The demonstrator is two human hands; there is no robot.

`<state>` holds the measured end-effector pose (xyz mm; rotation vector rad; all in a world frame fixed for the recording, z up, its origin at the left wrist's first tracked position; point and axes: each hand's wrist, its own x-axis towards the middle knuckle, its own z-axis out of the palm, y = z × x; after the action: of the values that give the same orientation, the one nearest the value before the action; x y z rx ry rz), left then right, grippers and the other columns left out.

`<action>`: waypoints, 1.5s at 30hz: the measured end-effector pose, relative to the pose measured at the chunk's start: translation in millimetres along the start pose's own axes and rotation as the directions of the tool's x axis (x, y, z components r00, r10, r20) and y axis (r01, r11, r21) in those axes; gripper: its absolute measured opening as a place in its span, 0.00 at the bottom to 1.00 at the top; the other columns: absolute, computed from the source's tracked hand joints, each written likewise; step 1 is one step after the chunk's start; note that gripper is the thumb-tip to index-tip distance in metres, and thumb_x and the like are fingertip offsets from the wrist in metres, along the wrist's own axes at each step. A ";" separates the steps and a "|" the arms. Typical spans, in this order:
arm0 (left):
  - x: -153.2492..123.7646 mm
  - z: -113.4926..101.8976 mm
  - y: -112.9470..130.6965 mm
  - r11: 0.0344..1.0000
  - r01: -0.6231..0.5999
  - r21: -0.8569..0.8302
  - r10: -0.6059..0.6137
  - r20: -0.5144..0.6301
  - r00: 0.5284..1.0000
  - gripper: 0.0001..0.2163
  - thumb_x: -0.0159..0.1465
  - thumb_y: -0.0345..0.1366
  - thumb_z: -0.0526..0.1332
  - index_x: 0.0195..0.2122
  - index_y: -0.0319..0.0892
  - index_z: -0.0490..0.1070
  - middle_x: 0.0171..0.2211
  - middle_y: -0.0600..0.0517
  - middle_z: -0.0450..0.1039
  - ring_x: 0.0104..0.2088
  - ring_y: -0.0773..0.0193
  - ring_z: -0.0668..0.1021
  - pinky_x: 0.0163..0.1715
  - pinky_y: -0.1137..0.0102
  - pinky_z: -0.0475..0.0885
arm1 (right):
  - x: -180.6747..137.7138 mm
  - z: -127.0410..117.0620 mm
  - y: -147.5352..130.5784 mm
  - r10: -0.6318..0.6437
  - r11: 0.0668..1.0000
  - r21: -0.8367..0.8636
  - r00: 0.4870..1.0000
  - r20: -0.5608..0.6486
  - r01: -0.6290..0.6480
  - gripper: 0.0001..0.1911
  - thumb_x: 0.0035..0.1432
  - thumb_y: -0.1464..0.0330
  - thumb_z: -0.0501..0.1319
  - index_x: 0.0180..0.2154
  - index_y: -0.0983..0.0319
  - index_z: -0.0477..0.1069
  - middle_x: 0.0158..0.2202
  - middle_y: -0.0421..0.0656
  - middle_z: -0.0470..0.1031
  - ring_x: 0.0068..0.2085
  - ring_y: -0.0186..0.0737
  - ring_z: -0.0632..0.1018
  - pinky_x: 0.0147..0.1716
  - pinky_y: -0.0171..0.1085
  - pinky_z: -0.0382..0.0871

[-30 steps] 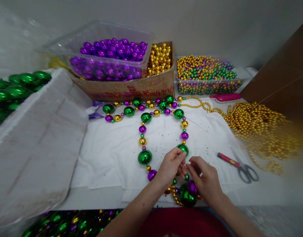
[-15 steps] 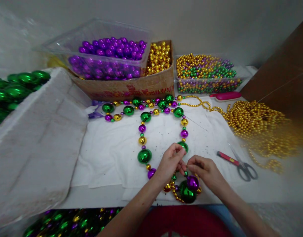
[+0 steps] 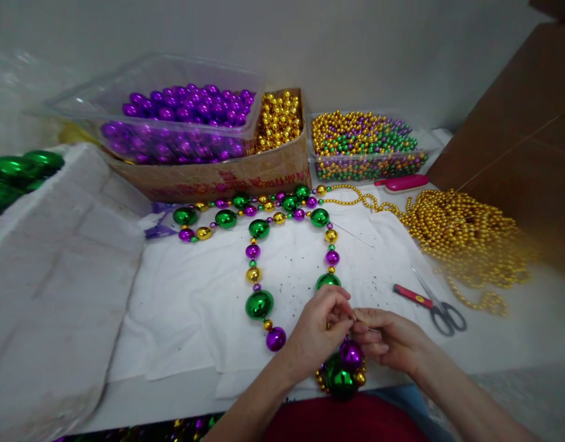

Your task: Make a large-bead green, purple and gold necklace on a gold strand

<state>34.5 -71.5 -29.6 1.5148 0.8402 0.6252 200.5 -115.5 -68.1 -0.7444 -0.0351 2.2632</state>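
Observation:
A bead necklace of green, purple and gold balls lies on the white cloth, with a large green ball (image 3: 259, 304) on its left side. My left hand (image 3: 323, 320) and my right hand (image 3: 387, 336) meet at its near right part, fingertips pinched together on what looks like its thin string. Just below the fingers hang a purple ball (image 3: 351, 354) and a big green ball (image 3: 340, 376), close to the table's front edge. Gold beads show around these. The left hand partly covers another green ball (image 3: 328, 281). My fingers hide the exact point where the string is held.
Behind stand a clear bin of purple balls (image 3: 185, 113), a cardboard box (image 3: 209, 178) and a bin of small mixed beads (image 3: 365, 144). Gold bead strands (image 3: 462, 233) and scissors (image 3: 443, 313) lie right. A white foam box (image 3: 75, 270) stands left.
The view has shifted, so the table's things sit lower and further left. My hands have come closer together, and the right hand has turned with its fingers now touching the left's.

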 end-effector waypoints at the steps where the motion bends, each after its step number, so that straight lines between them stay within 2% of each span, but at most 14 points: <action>1: 0.1 1.3 0.5 0.999 -0.011 0.042 0.011 0.000 1.000 0.08 0.54 0.21 0.57 0.31 0.39 0.68 0.44 0.49 0.64 0.33 0.71 0.71 0.30 0.75 0.67 | 0.1 -1.0 0.2 -0.007 1.000 0.000 1.000 -0.005 0.007 0.08 0.45 0.77 0.65 0.29 0.68 0.67 0.20 0.34 0.58 0.18 0.21 0.51 0.13 0.23 0.41; 6: -0.7 1.9 0.1 0.961 -0.151 0.232 0.134 0.088 0.987 0.12 0.57 0.20 0.56 0.36 0.41 0.72 0.47 0.50 0.61 0.35 0.71 0.71 0.38 0.72 0.67 | -0.3 -4.1 -1.3 -0.006 0.999 -0.037 1.000 -0.002 0.006 0.07 0.43 0.77 0.65 0.28 0.68 0.69 0.18 0.34 0.59 0.17 0.21 0.52 0.13 0.23 0.41; 10: -1.0 0.4 0.6 0.923 -0.247 0.296 0.206 0.163 0.965 0.12 0.59 0.21 0.55 0.38 0.42 0.73 0.46 0.48 0.61 0.38 0.69 0.71 0.40 0.71 0.67 | 0.3 -6.0 -4.1 0.032 0.995 -0.093 0.999 0.017 -0.030 0.07 0.41 0.77 0.65 0.25 0.68 0.67 0.17 0.34 0.59 0.16 0.21 0.50 0.12 0.25 0.38; 15: -1.6 4.6 -4.5 0.909 -0.276 0.311 0.245 0.135 0.960 0.08 0.61 0.24 0.55 0.35 0.40 0.72 0.45 0.48 0.63 0.37 0.68 0.71 0.39 0.71 0.67 | 0.9 -4.9 -4.6 0.043 0.988 -0.151 0.999 0.008 -0.042 0.09 0.40 0.75 0.66 0.26 0.66 0.66 0.16 0.33 0.58 0.16 0.22 0.50 0.13 0.25 0.37; 17: -1.1 6.7 -8.2 0.938 -0.230 0.259 0.222 0.058 0.973 0.06 0.61 0.25 0.56 0.32 0.40 0.70 0.40 0.49 0.66 0.37 0.66 0.71 0.38 0.71 0.67 | 0.4 -3.6 -3.9 0.025 0.984 -0.174 1.000 -0.007 -0.026 0.11 0.40 0.73 0.67 0.26 0.66 0.66 0.17 0.33 0.58 0.16 0.22 0.50 0.13 0.26 0.37; 19: -0.1 7.5 -9.9 0.981 -0.110 0.159 0.115 -0.025 0.993 0.04 0.61 0.28 0.56 0.30 0.40 0.68 0.32 0.52 0.67 0.32 0.66 0.72 0.32 0.72 0.68 | -0.5 -2.3 -2.7 -0.013 0.978 -0.208 1.000 -0.022 0.008 0.13 0.40 0.69 0.68 0.24 0.66 0.65 0.17 0.33 0.58 0.16 0.21 0.49 0.14 0.27 0.37; 22: 1.9 5.6 -5.9 0.993 0.069 0.092 -0.067 -0.027 0.997 0.03 0.61 0.31 0.56 0.30 0.41 0.65 0.25 0.55 0.66 0.24 0.68 0.71 0.25 0.74 0.66 | -1.7 0.7 1.0 -0.111 0.959 -0.269 0.992 -0.064 0.090 0.14 0.41 0.67 0.69 0.22 0.66 0.64 0.16 0.33 0.58 0.16 0.22 0.50 0.14 0.28 0.37; 24: 2.9 3.5 0.1 0.981 0.096 0.171 -0.097 -0.001 0.995 0.03 0.61 0.31 0.55 0.29 0.41 0.64 0.24 0.56 0.66 0.25 0.68 0.70 0.26 0.73 0.65 | -2.0 4.3 4.0 -0.218 0.923 -0.350 0.968 -0.123 0.163 0.14 0.43 0.66 0.69 0.23 0.66 0.66 0.15 0.32 0.59 0.16 0.22 0.51 0.15 0.29 0.37; 26: 4.0 1.9 6.7 0.958 0.077 0.276 -0.083 0.011 0.996 0.04 0.61 0.31 0.55 0.29 0.42 0.64 0.24 0.56 0.66 0.26 0.67 0.70 0.28 0.73 0.63 | -2.2 9.5 6.0 -0.377 0.821 -0.519 0.909 -0.180 0.238 0.13 0.45 0.65 0.68 0.24 0.65 0.67 0.15 0.32 0.59 0.16 0.23 0.53 0.15 0.29 0.39; 29: 6.4 1.3 14.6 0.927 0.040 0.372 -0.049 0.015 0.999 0.05 0.62 0.32 0.53 0.29 0.42 0.63 0.25 0.56 0.66 0.29 0.66 0.70 0.29 0.72 0.61 | -3.4 18.5 5.0 -0.607 0.575 -0.759 0.781 -0.146 0.305 0.13 0.46 0.63 0.66 0.21 0.64 0.67 0.17 0.34 0.61 0.19 0.27 0.58 0.17 0.30 0.46; 31: 8.8 1.8 18.1 0.920 0.008 0.392 -0.009 0.000 1.000 0.05 0.63 0.32 0.53 0.29 0.42 0.63 0.26 0.55 0.66 0.30 0.65 0.70 0.30 0.71 0.61 | -5.4 23.8 1.5 -0.647 0.528 -0.786 0.752 -0.127 0.322 0.14 0.47 0.62 0.66 0.21 0.64 0.66 0.17 0.35 0.61 0.20 0.28 0.59 0.18 0.30 0.47; 35: 13.4 4.1 19.8 0.946 -0.085 0.313 0.116 -0.081 0.990 0.04 0.63 0.32 0.55 0.31 0.41 0.65 0.30 0.53 0.69 0.33 0.65 0.71 0.35 0.71 0.64 | -10.4 28.8 -6.5 -0.494 0.709 -0.636 0.857 -0.143 0.303 0.16 0.47 0.58 0.66 0.25 0.63 0.65 0.17 0.32 0.58 0.16 0.25 0.53 0.15 0.31 0.39; 38: 13.7 6.3 15.9 0.980 -0.100 0.171 0.125 -0.142 0.982 0.04 0.63 0.33 0.55 0.31 0.40 0.66 0.34 0.51 0.71 0.36 0.65 0.72 0.38 0.71 0.65 | -12.3 29.0 -8.0 -0.383 0.809 -0.516 0.918 -0.102 0.281 0.16 0.48 0.59 0.67 0.26 0.63 0.64 0.17 0.32 0.59 0.16 0.23 0.52 0.15 0.30 0.37; 45: 5.7 6.4 6.7 0.993 0.058 0.104 -0.038 -0.184 0.982 0.07 0.64 0.37 0.54 0.32 0.41 0.65 0.29 0.54 0.70 0.32 0.65 0.72 0.35 0.72 0.65 | -10.4 34.7 -0.1 -0.441 0.790 -0.547 0.876 -0.196 0.276 0.19 0.43 0.57 0.68 0.25 0.63 0.64 0.16 0.32 0.58 0.15 0.23 0.53 0.15 0.30 0.37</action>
<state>43.9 -70.8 -24.2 1.5465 1.0626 0.6991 188.3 -115.7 -34.0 -1.2520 -0.5948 1.7428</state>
